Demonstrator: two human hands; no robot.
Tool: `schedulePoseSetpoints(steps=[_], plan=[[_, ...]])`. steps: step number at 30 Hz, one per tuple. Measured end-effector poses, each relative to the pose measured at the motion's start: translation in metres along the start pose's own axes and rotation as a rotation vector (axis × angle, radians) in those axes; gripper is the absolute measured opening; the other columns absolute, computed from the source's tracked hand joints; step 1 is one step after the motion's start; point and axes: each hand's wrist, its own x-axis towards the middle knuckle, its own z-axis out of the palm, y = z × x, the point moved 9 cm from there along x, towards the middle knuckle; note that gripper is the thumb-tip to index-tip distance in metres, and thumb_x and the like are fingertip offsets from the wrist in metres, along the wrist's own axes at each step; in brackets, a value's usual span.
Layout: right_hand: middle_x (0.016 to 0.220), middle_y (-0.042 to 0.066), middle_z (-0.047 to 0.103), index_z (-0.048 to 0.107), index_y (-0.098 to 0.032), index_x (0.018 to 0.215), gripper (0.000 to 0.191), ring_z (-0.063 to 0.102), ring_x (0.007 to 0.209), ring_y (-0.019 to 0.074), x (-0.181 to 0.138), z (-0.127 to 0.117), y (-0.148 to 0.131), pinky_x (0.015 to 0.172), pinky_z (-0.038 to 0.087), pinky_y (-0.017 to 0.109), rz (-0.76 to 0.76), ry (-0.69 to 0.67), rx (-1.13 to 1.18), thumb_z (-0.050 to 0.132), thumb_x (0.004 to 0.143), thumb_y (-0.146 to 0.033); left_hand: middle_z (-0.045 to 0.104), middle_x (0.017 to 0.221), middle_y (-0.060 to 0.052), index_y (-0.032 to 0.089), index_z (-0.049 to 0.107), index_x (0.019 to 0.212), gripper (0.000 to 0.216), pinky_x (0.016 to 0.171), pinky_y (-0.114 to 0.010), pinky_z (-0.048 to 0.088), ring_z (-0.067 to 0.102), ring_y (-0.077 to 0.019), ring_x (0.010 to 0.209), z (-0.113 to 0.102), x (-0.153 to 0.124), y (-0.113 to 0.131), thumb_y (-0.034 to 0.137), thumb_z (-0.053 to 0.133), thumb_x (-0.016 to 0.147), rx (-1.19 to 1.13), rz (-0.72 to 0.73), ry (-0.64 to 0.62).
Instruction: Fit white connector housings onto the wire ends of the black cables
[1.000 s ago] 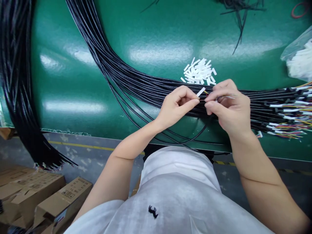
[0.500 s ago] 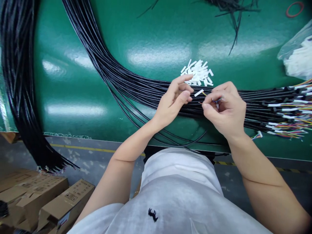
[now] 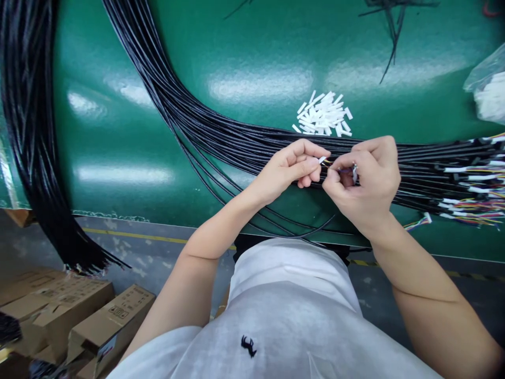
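Observation:
Between thumb and fingertips, my left hand (image 3: 298, 167) pinches a small white connector (image 3: 322, 159). Thin coloured wires (image 3: 327, 162) run from the connector to my right hand (image 3: 365, 181), whose fingers are closed on them. More wire ends poke out between the right-hand fingers. Both hands are above a thick bundle of black cables (image 3: 229, 137) that lies across the table. Just beyond the hands is a pile of white connectors (image 3: 325, 113). At the right, the bundle ends in white sleeves and coloured wires (image 3: 479, 181).
A second black cable bundle (image 3: 29, 131) hangs over the left edge of the green table (image 3: 252, 63). Cardboard boxes (image 3: 108, 326) stand on the floor at lower left. A clear plastic bag (image 3: 489, 89) of white parts lies at right, and black strips (image 3: 394, 31) lie at the back.
My left thumb and fingers have closed on the white connector, which was outside their grip before. My right hand stays closed on the wires. The view has shifted slightly.

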Motion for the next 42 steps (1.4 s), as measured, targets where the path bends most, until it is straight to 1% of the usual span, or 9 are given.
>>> schedulePoseSetpoints(steps=[6,15,18,23,31,34,38,40,42], plan=[[0.090,0.007,0.062,0.061,-0.028,0.083,0.011,0.057,0.074,0.0203,-0.001,-0.001,-0.002,0.053,0.046,0.034,-0.036,0.005,-0.077,0.066,0.087,-0.019,0.073,0.078,0.001,0.020,0.066,0.108,0.045,0.058,-0.020,0.049,0.063,-0.0075,0.064,0.002,0.000,0.000,0.057,0.081,0.086,0.004,-0.008,0.001],[0.089,0.005,0.061,0.061,-0.027,0.084,0.015,0.059,0.074,0.0200,0.001,-0.003,-0.009,0.056,0.043,0.034,-0.099,0.025,-0.059,0.064,0.085,-0.013,0.073,0.076,0.002,0.018,0.064,0.107,0.050,0.057,-0.019,0.049,0.064,-0.0061,0.062,0.003,0.000,0.001,0.057,0.083,0.083,0.025,-0.018,0.006],[0.087,0.004,0.060,0.061,-0.026,0.083,0.013,0.055,0.069,0.0171,0.001,-0.005,-0.010,0.055,0.041,0.033,-0.110,0.053,-0.029,0.066,0.084,-0.014,0.073,0.076,0.002,0.018,0.063,0.107,0.050,0.058,-0.019,0.049,0.065,-0.0065,0.063,0.003,0.000,0.001,0.057,0.083,0.083,0.055,-0.013,0.011],[0.086,0.003,0.059,0.063,-0.025,0.082,0.012,0.047,0.061,0.0129,0.001,-0.005,-0.010,0.052,0.039,0.031,-0.116,0.057,-0.004,0.067,0.086,-0.013,0.073,0.076,0.003,0.018,0.062,0.106,0.047,0.057,-0.018,0.049,0.065,-0.0059,0.062,0.007,0.001,-0.001,0.053,0.084,0.084,0.002,-0.033,-0.050],[0.085,0.004,0.061,0.066,-0.025,0.081,0.012,0.054,0.065,0.0150,0.000,-0.005,-0.012,0.051,0.041,0.031,-0.127,0.074,0.010,0.067,0.085,-0.014,0.072,0.073,0.003,0.016,0.059,0.101,0.050,0.053,-0.016,0.045,0.063,-0.0048,0.058,0.011,0.000,-0.003,0.050,0.089,0.080,-0.048,-0.062,-0.103],[0.088,0.004,0.062,0.066,-0.025,0.082,0.010,0.055,0.066,0.0149,0.004,-0.003,-0.002,0.052,0.044,0.031,-0.016,0.017,0.128,0.070,0.087,-0.017,0.072,0.073,0.003,0.017,0.059,0.101,0.047,0.055,-0.016,0.046,0.063,-0.0052,0.060,0.011,0.001,-0.002,0.049,0.088,0.081,-0.057,-0.044,-0.092],[0.092,0.001,0.065,0.068,-0.028,0.093,0.009,0.056,0.057,0.0110,0.006,0.016,0.025,0.048,0.047,0.029,0.281,-0.169,0.574,0.074,0.093,-0.034,0.068,0.072,0.005,0.019,0.059,0.101,0.043,0.055,-0.016,0.044,0.059,-0.0038,0.059,0.002,0.003,0.006,0.047,0.085,0.084,-0.110,0.018,0.020],[0.092,-0.001,0.066,0.069,-0.028,0.094,0.011,0.058,0.055,0.0093,0.005,0.021,0.033,0.050,0.049,0.029,0.371,-0.195,0.749,0.074,0.095,-0.038,0.064,0.068,0.007,0.019,0.059,0.101,0.037,0.054,-0.015,0.041,0.054,-0.0030,0.056,-0.002,0.003,0.008,0.042,0.084,0.085,-0.123,0.022,0.066],[0.092,-0.002,0.068,0.072,-0.027,0.092,0.011,0.062,0.057,0.0086,0.006,0.021,0.037,0.053,0.051,0.027,0.406,-0.183,0.827,0.076,0.095,-0.037,0.059,0.064,0.008,0.019,0.059,0.099,0.027,0.052,-0.014,0.037,0.048,-0.0024,0.053,-0.005,0.004,0.010,0.035,0.079,0.090,-0.128,0.015,0.104]])
